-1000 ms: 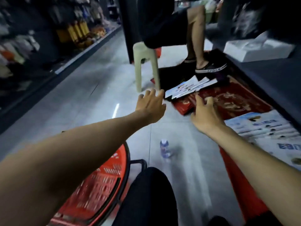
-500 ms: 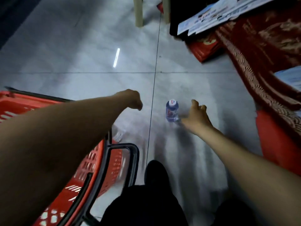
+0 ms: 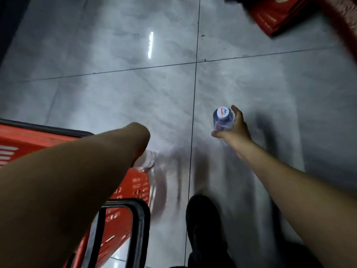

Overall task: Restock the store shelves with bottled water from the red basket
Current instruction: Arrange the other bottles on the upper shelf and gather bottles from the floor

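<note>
Head cam: R hand (image 3: 234, 130) gripped a bottle (image 3: 222, 119) upright, cap up, thumb & fingers curled round its body, over the floor (image 3: 116, 93), right of the basket (image 3: 23, 141); lifted or not, can't tell. L hand (image 3: 142, 141) bent down by the basket's corner, fingers hidden, state unclear. A 2nd bottle (image 3: 148, 160) showed just under it.

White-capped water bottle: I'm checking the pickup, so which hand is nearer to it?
Right. The right hand grips the bottle, thumb and fingers curled round its body. The left hand is well off to its left, bent down beside the red basket corner.
</note>
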`<state>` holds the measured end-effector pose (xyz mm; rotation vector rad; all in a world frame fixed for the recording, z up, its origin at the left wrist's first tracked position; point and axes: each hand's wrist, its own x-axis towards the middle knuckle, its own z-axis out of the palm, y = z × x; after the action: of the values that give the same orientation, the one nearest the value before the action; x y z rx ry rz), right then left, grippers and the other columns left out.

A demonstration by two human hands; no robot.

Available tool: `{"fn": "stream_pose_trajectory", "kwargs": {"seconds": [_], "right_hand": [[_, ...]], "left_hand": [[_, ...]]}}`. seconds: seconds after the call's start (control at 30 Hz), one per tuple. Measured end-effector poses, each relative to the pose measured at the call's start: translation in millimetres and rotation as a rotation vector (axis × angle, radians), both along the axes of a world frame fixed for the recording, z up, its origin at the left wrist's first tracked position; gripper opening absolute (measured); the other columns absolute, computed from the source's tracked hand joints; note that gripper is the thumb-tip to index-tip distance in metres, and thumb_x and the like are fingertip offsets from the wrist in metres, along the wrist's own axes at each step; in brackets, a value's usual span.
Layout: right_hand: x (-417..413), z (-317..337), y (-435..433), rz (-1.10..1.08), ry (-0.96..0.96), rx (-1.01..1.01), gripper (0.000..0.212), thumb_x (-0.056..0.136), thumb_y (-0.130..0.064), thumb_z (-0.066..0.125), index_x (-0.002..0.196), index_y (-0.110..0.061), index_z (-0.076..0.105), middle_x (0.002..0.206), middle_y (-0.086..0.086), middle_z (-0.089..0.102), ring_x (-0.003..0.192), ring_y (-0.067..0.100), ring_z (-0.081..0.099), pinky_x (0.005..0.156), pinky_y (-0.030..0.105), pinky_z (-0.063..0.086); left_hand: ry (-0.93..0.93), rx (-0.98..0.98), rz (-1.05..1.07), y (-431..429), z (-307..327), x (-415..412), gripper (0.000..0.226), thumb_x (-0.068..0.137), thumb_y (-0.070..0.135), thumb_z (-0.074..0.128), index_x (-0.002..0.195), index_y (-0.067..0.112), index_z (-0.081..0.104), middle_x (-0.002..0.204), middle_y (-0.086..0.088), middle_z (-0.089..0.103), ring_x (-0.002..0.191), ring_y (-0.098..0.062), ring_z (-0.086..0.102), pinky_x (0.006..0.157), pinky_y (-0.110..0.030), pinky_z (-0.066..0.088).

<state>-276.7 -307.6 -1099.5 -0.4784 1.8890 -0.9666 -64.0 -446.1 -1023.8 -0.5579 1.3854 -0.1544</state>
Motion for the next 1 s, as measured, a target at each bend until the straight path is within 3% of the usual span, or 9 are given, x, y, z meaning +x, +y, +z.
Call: {"fn": "stream_pose_trajectory", "kwargs": {"seconds": [0.13,0.2,0.27,0.33,0.5,0.6,0.73,0.87,1.0], "right_hand": [[4.5,-10.2,-19.1,-0.089,-0.03,-0.088,0.081,0.049,-0.031,0.087,0.123,-0.024,0.055,0.117,0.0,0.067,0.106,0.027,0.065,0.092,0.045,0.055],[2.3,-11.7,-17.5,-0.119,-0.058,-0.119,0.076,0.042,-0.04,0.081,0.113,-0.025,0.059,0.107,-0.003,0.07,0.1,0.025,0.068,0.088,0.044,0.057],[-1.1,-12.6,-5.9,-0.155,-0.118,-0.15,0.069,0.046,-0.035,0.085,0.11,-0.024,0.062,0.104,0.001,0.072,0.098,0.026,0.069,0.087,0.047,0.058],[-5.5,-13.1,13.4,-0.213,-0.25,-0.164,0.057,0.059,-0.017,0.089,0.11,-0.019,0.064,0.105,0.01,0.071,0.096,0.033,0.071,0.081,0.053,0.059],[-19.2,-9.1,64.1,-0.199,-0.271,-0.173,0.042,0.061,-0.011,0.086,0.097,-0.017,0.066,0.089,0.005,0.071,0.076,0.024,0.068,0.067,0.037,0.056],[-22.4,-5.0,86.9,-0.089,-0.265,-0.193,0.04,0.067,0.005,0.082,0.098,-0.013,0.063,0.083,0.005,0.067,0.072,0.022,0.064,0.061,0.032,0.052],[-29.8,0.3,110.0,0.103,-0.153,-0.198,0.057,0.069,0.007,0.083,0.117,-0.012,0.059,0.098,-0.006,0.067,0.081,-0.003,0.063,0.075,0.012,0.051],[-33.9,-5.1,118.4,0.075,-0.119,-0.215,0.058,0.071,0.009,0.08,0.117,-0.013,0.054,0.099,-0.008,0.064,0.077,-0.011,0.061,0.074,0.007,0.048],[-29.4,-9.1,117.7,0.098,-0.095,-0.237,0.065,0.074,0.013,0.075,0.126,-0.012,0.045,0.107,-0.006,0.059,0.088,-0.003,0.058,0.077,0.005,0.047]], "left_hand": [[0.038,-0.016,0.018,4.5,-10.0,3.2,0.093,0.078,0.048,0.074,0.153,0.026,0.023,0.156,-0.002,0.029,0.131,-0.026,0.044,0.101,-0.032,0.041],[0.073,0.004,0.114,4.7,-7.9,-4.8,0.083,0.086,0.038,0.068,0.152,0.026,0.02,0.155,-0.004,0.031,0.129,-0.022,0.045,0.103,-0.03,0.039],[0.118,0.032,0.228,1.2,-2.6,-16.8,0.074,0.085,0.026,0.069,0.149,0.021,0.033,0.145,-0.009,0.045,0.102,-0.02,0.056,0.082,-0.025,0.048],[0.217,0.034,0.33,-4.4,3.1,-28.6,0.065,0.075,0.019,0.073,0.136,0.012,0.054,0.11,-0.012,0.063,0.07,-0.02,0.057,0.054,-0.017,0.046],[0.507,0.112,0.747,10.4,7.6,-79.7,0.039,0.076,0.025,0.069,0.111,0.006,0.068,0.083,-0.017,0.066,0.048,-0.017,0.05,0.044,-0.016,0.035],[0.691,0.199,0.926,35.7,5.5,-114.0,0.04,0.081,0.031,0.063,0.11,0.005,0.068,0.081,-0.014,0.067,0.058,-0.018,0.059,0.049,-0.02,0.038],[0.846,0.267,1.161,67.0,-3.6,-132.7,0.048,0.078,0.039,0.058,0.113,0.006,0.063,0.079,-0.01,0.057,0.052,-0.016,0.049,0.054,-0.023,0.04],[0.919,0.44,1.36,79.2,-2.4,-124.8,0.048,0.078,0.036,0.075,0.119,0.023,0.054,0.104,-0.007,0.059,0.064,-0.015,0.06,0.066,-0.027,0.052],[1.131,0.447,1.03,88.9,-19.8,-109.4,0.084,0.058,-0.001,0.085,0.129,0.021,0.045,0.122,-0.008,0.058,0.108,-0.021,0.058,0.093,-0.038,0.054]]}}
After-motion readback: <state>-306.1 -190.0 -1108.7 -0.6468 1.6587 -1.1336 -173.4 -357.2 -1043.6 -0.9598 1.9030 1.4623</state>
